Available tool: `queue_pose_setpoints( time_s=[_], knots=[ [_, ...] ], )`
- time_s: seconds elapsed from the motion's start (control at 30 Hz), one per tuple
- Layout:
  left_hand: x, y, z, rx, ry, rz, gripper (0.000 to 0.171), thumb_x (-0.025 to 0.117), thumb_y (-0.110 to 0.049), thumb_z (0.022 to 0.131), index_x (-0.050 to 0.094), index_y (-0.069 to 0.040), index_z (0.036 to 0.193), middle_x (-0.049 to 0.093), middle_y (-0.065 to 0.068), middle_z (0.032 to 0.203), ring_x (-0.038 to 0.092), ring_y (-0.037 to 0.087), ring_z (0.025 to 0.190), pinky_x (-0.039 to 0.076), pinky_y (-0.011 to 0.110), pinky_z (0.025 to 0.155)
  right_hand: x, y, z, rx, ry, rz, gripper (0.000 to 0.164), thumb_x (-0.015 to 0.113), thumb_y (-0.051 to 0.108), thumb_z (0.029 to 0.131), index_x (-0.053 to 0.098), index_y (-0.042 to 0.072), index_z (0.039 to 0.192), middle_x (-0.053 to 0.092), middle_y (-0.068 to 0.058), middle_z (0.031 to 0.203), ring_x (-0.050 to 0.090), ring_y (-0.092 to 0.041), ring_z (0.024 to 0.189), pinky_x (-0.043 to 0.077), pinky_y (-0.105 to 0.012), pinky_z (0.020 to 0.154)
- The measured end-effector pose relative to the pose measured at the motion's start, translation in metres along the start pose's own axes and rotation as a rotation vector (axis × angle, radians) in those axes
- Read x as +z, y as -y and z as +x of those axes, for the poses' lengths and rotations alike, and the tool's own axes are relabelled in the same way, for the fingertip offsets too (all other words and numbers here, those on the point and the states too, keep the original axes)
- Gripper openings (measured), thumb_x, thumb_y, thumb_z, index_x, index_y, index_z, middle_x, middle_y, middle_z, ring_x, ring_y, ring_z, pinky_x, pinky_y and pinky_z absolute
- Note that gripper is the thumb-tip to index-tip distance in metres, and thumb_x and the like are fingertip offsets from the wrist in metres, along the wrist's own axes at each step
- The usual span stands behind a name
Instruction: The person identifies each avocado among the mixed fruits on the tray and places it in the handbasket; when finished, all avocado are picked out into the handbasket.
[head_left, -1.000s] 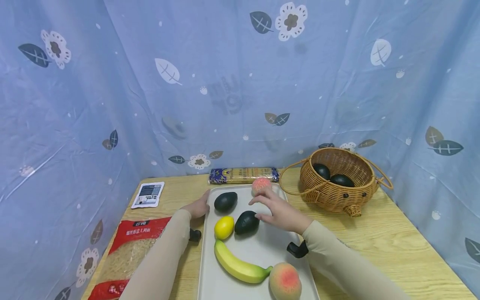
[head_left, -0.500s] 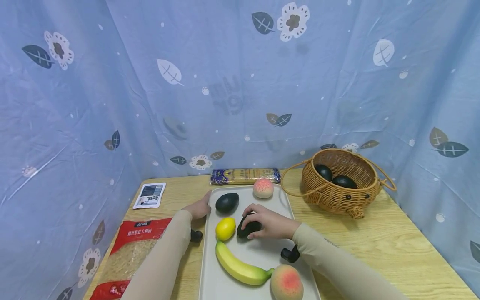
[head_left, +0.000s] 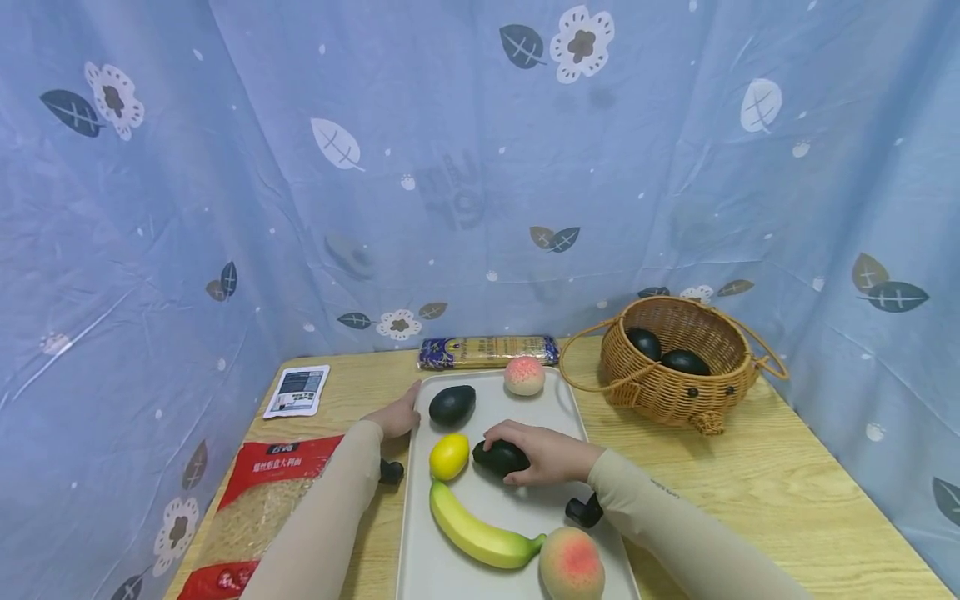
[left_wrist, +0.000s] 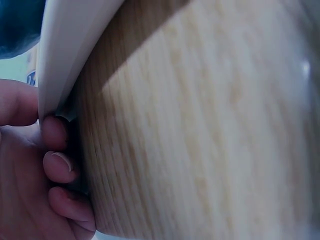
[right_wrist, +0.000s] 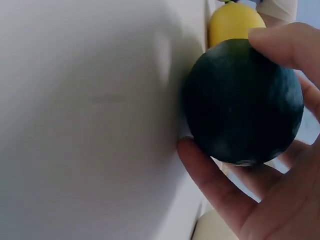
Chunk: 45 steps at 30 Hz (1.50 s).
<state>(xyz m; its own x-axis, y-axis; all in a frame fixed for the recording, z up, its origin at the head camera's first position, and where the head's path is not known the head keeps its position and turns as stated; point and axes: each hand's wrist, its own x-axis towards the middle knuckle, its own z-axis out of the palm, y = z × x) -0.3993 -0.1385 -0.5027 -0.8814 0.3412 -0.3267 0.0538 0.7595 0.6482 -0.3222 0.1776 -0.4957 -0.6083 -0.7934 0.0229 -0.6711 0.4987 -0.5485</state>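
My right hand [head_left: 551, 454] grips a dark green avocado [head_left: 501, 458] over the middle of the tray, its tip pointing left. The right wrist view shows thumb and fingers spread round the avocado [right_wrist: 242, 102], close over the tray surface. At the tray's far left side, my left hand [head_left: 396, 415] holds the rim of the pale tray [head_left: 540, 508], the thumb on one side and curled fingers [left_wrist: 60, 167] on the other. Left of the held avocado lies a yellow lemon [head_left: 449, 457]. Another avocado [head_left: 452, 405] rests behind the lemon, near the left hand.
A banana [head_left: 483, 533] and a peach [head_left: 572, 562] lie at the tray's near end, another peach [head_left: 524, 376] at its far end. A wicker basket [head_left: 675, 392] with two avocados stands right. Pasta packs [head_left: 487, 351] and a red bag [head_left: 255, 500] lie around the tray.
My right hand has come down from near the far peach onto the middle avocado, closed round it and turned it slightly. The left hand has stayed at the tray rim.
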Motion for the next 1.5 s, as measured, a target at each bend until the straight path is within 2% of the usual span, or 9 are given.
queue_pose_setpoints(
  time_s=[0.2,0.33,0.4,0.63,0.77,0.9,1.17,1.33,1.5],
  knots=[
    [0.002,0.005,0.002,-0.029,0.006,-0.028,0.076,0.04,-0.006,0.103,-0.003,-0.002,0.167,0.009,0.024,0.173,0.015,0.041,0.158,0.011,0.055,0.128,0.001,-0.001,-0.007,-0.018,0.001,-0.027,0.048,0.073,0.018,0.099,0.063,0.031,0.145,0.052,-0.006,0.145,0.059,-0.02,0.124,0.052,-0.04,0.105],
    [0.002,0.009,0.005,-0.018,0.002,-0.014,0.076,0.039,-0.005,0.103,-0.003,0.0,0.166,0.009,0.025,0.172,0.015,0.042,0.157,0.011,0.055,0.128,-0.006,-0.002,-0.012,0.005,-0.052,-0.038,0.046,0.074,0.02,0.098,0.064,0.034,0.141,0.05,-0.006,0.146,0.061,-0.023,0.121,0.054,-0.041,0.101],
    [0.002,0.011,0.006,-0.016,-0.001,-0.01,0.076,0.039,-0.005,0.104,-0.004,0.0,0.166,0.008,0.025,0.172,0.015,0.043,0.157,0.011,0.055,0.128,-0.012,-0.002,-0.015,0.013,-0.103,-0.04,0.05,0.077,0.018,0.096,0.062,0.033,0.141,0.049,-0.007,0.147,0.061,-0.025,0.12,0.055,-0.042,0.098],
    [0.001,0.008,0.003,-0.022,-0.006,-0.017,0.075,0.038,-0.004,0.104,-0.003,0.0,0.166,0.009,0.026,0.172,0.015,0.044,0.157,0.011,0.057,0.127,-0.046,-0.006,-0.032,-0.021,-0.364,-0.023,0.07,0.089,0.004,0.08,0.059,0.02,0.142,0.043,-0.018,0.149,0.055,-0.04,0.129,0.057,-0.052,0.096],
    [0.001,0.004,0.0,-0.026,-0.005,-0.02,0.074,0.037,-0.005,0.105,-0.003,0.0,0.166,0.008,0.025,0.172,0.014,0.042,0.158,0.01,0.056,0.128,-0.066,-0.009,-0.043,0.024,-0.528,-0.06,0.079,0.092,0.003,0.076,0.054,0.016,0.145,0.041,-0.02,0.148,0.055,-0.044,0.128,0.057,-0.057,0.097],
    [0.004,0.005,0.002,-0.018,-0.006,-0.032,0.073,0.037,-0.004,0.105,-0.003,0.001,0.166,0.008,0.026,0.172,0.013,0.043,0.157,0.01,0.055,0.128,-0.083,-0.013,-0.055,0.118,-0.711,-0.09,0.083,0.091,0.0,0.077,0.049,0.013,0.146,0.037,-0.025,0.147,0.052,-0.05,0.127,0.053,-0.067,0.097],
    [0.007,0.011,0.009,0.009,0.005,-0.01,0.073,0.035,-0.003,0.104,-0.005,0.005,0.164,0.008,0.03,0.17,0.016,0.045,0.156,0.011,0.055,0.128,-0.104,-0.02,-0.078,0.431,-0.994,-0.048,0.078,0.081,0.001,0.087,0.04,0.008,0.154,0.029,-0.031,0.148,0.046,-0.058,0.127,0.047,-0.075,0.098],
    [0.004,0.004,0.003,0.012,0.004,0.001,0.073,0.037,-0.006,0.105,-0.003,0.003,0.165,0.007,0.027,0.171,0.014,0.044,0.157,0.01,0.055,0.128,-0.116,-0.026,-0.092,0.525,-1.1,-0.015,0.078,0.077,0.001,0.09,0.035,0.008,0.156,0.025,-0.031,0.149,0.044,-0.059,0.13,0.046,-0.076,0.098],
    [0.001,-0.001,-0.003,0.012,-0.001,0.0,0.072,0.038,-0.005,0.106,-0.001,0.002,0.166,0.009,0.027,0.172,0.015,0.043,0.157,0.011,0.055,0.128,-0.124,-0.033,-0.104,0.583,-1.138,0.021,0.075,0.074,0.001,0.092,0.037,0.009,0.157,0.022,-0.031,0.15,0.043,-0.06,0.13,0.047,-0.075,0.097]
  ],
)
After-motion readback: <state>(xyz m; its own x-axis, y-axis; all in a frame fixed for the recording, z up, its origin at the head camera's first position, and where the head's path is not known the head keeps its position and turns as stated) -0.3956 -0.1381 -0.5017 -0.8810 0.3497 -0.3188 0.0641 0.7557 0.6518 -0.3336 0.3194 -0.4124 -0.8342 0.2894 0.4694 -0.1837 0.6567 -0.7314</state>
